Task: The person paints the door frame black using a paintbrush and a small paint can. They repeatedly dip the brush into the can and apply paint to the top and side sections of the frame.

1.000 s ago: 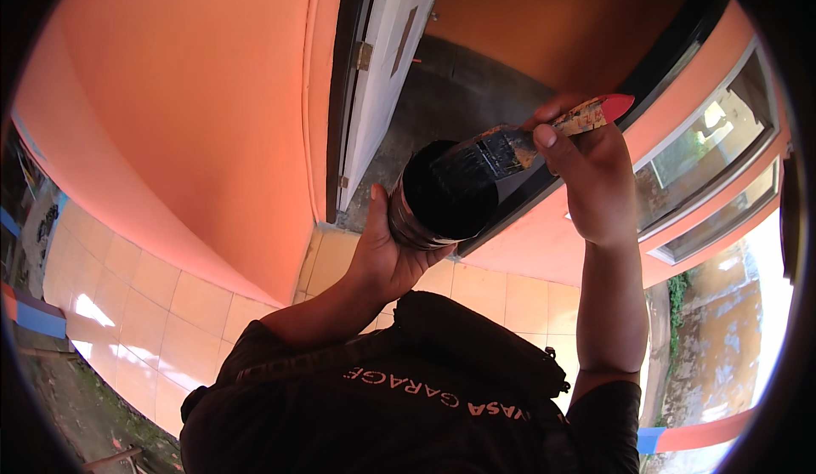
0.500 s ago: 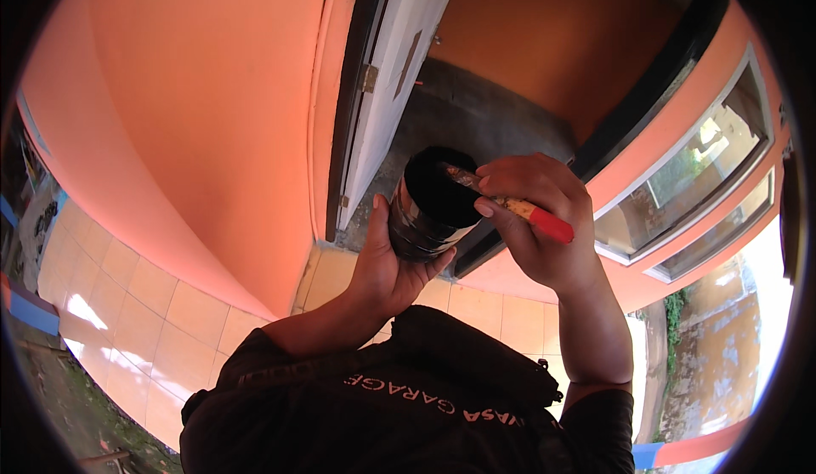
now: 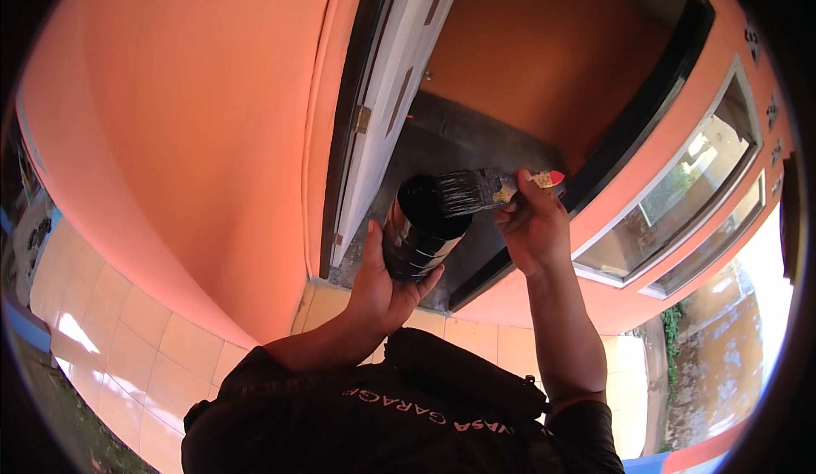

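My left hand [image 3: 384,291] is wrapped around a paint can [image 3: 414,249] from below and the left, holding it slightly tilted. Dark streaks cover the can's side, and its inside is black. In my right hand [image 3: 540,227] is a flat paintbrush [image 3: 484,192], pinched by its wooden handle with a red tip. The bristles are coated black and lie level over the can's rim, pointing left. Whether they touch the rim I cannot tell.
A white door [image 3: 387,117] stands open in a black frame [image 3: 637,121] ahead. Orange wall [image 3: 195,134] rises on the left. Windows [image 3: 693,176] are set in the wall at right. Dark floor [image 3: 476,138] lies inside, cream tiles [image 3: 157,321] outside.
The brush has come up out of the can and turned, so its black bristles now show above the rim. My right hand has rotated, and the can has shifted slightly down and left.
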Tool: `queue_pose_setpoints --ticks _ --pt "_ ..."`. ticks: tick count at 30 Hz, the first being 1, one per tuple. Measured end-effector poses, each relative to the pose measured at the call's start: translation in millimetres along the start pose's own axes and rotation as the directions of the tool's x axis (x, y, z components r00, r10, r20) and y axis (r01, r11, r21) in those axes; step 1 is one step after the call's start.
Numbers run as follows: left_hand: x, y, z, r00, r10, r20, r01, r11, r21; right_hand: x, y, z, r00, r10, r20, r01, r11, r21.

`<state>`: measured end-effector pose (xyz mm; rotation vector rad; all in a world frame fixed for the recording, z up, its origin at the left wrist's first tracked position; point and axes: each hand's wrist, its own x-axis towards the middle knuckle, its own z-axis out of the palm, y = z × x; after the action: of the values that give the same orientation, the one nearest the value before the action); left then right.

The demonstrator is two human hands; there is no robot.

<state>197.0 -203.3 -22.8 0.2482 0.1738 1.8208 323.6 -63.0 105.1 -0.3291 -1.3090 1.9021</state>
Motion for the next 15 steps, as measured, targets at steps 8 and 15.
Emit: queue_pose_setpoints --ticks 8,15 --pt "37 4 -9 0.998 -0.063 0.009 0.063 0.997 -0.039 18 33 -23 0.995 0.065 -0.081 -0.036 0.948 0.316" --pt "78 -12 -8 0.995 -0.094 0.031 0.096 0.992 -0.079 37 34 -55 0.992 -0.006 -0.127 0.06 0.905 0.422"
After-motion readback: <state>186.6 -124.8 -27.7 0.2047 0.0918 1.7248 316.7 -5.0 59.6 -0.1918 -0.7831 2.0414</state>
